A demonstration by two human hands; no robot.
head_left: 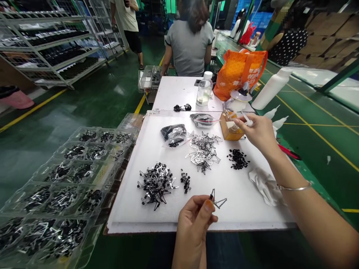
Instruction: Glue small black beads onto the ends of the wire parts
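Head view: left hand (193,220) pinches rightward-pointing metal part (218,200).

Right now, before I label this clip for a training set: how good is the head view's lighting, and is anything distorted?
Head view: lighting looks fairly even and soft on the white foam board, with glare patches on the green floor; wide-angle distortion bends the wire shelving rack and stretches the right forearm.

A factory assembly floor is shown: wire storage racks (47,48) are placed at ten o'clock, green flooring (28,149) is marked with yellow lines, and clear parts trays (56,170) are stacked at eight o'clock beside a white workbench (235,198).
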